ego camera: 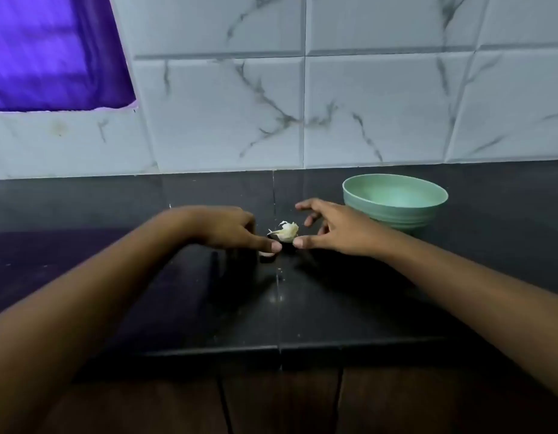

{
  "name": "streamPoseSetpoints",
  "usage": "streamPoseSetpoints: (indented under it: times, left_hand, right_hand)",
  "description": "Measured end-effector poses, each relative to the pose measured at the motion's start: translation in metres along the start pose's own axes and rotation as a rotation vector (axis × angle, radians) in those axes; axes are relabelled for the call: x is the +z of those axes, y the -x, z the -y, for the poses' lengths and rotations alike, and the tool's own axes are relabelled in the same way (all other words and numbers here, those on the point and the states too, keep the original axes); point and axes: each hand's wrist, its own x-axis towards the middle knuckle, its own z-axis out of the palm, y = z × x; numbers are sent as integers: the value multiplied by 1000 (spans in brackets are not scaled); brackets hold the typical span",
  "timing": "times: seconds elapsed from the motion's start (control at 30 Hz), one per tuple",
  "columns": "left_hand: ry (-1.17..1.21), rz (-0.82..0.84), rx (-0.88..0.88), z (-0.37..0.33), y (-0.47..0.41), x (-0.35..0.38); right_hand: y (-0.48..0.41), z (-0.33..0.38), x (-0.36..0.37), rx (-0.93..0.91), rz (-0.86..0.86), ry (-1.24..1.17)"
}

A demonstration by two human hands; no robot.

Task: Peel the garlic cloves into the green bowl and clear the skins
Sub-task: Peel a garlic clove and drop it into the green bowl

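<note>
A small cluster of garlic cloves (pixel 285 231) in pale papery skin lies on the dark countertop (pixel 302 308), between my two hands. My left hand (pixel 230 228) rests palm down just left of it, thumb tip close to the garlic, fingers curled; something pale shows under the thumb. My right hand (pixel 330 227) hovers just right of it with fingers spread and thumb tip beside the garlic. Neither hand clearly grips it. The green bowl (pixel 395 198) stands upright behind my right hand and looks empty.
A white marble-patterned tile wall (pixel 302 104) rises right behind the counter. A purple cloth (pixel 52 51) hangs at the upper left. The counter's front edge (pixel 280 355) runs across the lower part of the view, with dark cabinet fronts below.
</note>
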Motion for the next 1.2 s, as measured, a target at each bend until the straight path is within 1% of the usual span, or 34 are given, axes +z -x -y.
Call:
streamPoseSetpoints:
  times: [0.1, 0.17, 0.27, 0.37, 0.53, 0.6, 0.67, 0.73, 0.8, 0.87, 0.93, 1.07, 1.2]
  left_hand:
    - [84, 188, -27, 3, -28, -22]
    - [167, 237, -36, 4, -40, -30]
    - [312, 191, 29, 11, -52, -25]
    - [560, 114, 50, 14, -54, -15]
    - [942, 21, 62, 1, -57, -3]
    - [1054, 1, 80, -5, -57, 0]
    - [1122, -33, 89, -8, -57, 3]
    - [1149, -82, 88, -9, -58, 5]
    - [1158, -125, 81, -9, -59, 8]
    - [1166, -172, 69, -10, -60, 11]
    - [1134, -203, 71, -12, -60, 13]
    - [1054, -207, 91, -17, -59, 15]
    - [1004, -204, 97, -18, -58, 13]
  right_hand:
    - [-18, -1, 4, -154, 16, 9]
    - [-25, -5, 14, -224, -41, 6]
    - [-26, -14, 18, -283, -209, -60]
    - [-24, -19, 19, -316, -344, -60]
    - [-24, -14, 16, -421, -451, 4]
    - [-21, -13, 12, -419, -462, 29]
    - [-18, -13, 10, -383, -470, -14]
    - [-17, -12, 11, -312, -466, -150]
    - [-17, -9, 11, -198, -456, -299]
    - [-18, -7, 10, -89, -413, -456]
    - [-18, -7, 10, -22, -346, -548]
    - [-21, -13, 13, -19, -251, -550]
    - [-22, -16, 11, 11, -270, -527]
